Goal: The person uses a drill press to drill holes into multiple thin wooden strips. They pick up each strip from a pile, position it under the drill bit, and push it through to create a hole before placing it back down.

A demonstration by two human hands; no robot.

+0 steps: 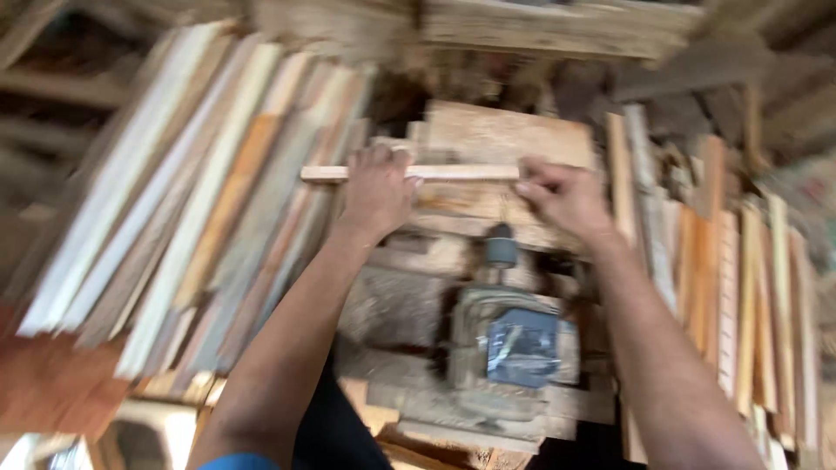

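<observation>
While both hands grip a thin wooden strip [418,172] crosswise, left hand [376,193] and right hand [564,196] closed on it, the drill bit [502,213] of the bench motor [514,348] looks just short of contact; view blurred, no hole seen.

left arm: bare, reaches up from the bottom edge, forearm slanting right toward the wooden strip [409,172].
left hand [376,190]: back facing the camera, fingers curled over the strip near its left end, closed on it.
right arm: bare, rises from the lower right corner, leaning left toward the strip's right end.
right hand [564,193]: fingers bent, fingertips pinching the strip's right end; blur hides finer detail.
spacing: hands apart, one at each end of the strip.
</observation>
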